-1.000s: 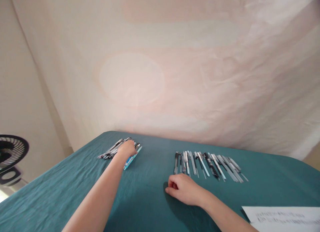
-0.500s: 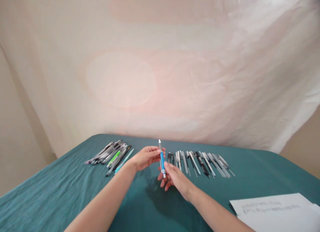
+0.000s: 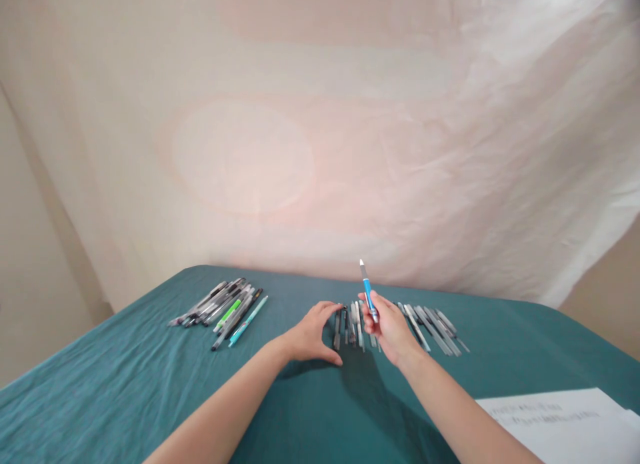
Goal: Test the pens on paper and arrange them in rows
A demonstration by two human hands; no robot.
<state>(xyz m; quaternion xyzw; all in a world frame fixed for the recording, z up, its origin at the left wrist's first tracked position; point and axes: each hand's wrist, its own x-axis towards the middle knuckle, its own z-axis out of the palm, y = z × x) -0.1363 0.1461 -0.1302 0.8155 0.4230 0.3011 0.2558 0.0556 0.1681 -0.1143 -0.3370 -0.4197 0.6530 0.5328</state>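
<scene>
A blue pen with a grey and white tip end [image 3: 367, 287] is gripped in my right hand [image 3: 391, 327], raised above the row of pens with its tip pointing up and away. My left hand [image 3: 315, 334] rests low at the row's left end, thumb and fingers spread around the leftmost dark pen [image 3: 337, 332]; whether it touches that pen I cannot tell. Pens and thin refills in the row [image 3: 434, 331] lie side by side, some hidden behind my right hand.
On the left of the green cloth-covered table [image 3: 125, 384] lies a loose pile of pens [image 3: 215, 303], with a green pen [image 3: 228, 315] and a turquoise pen [image 3: 249, 321] at its right side. White paper with writing [image 3: 560, 424] sits at the front right. A pale cloth [image 3: 320, 151] hangs behind.
My left hand has let go of the blue pen and moved down and right to the row's left end. My right hand has carried the pen right and slightly up.
</scene>
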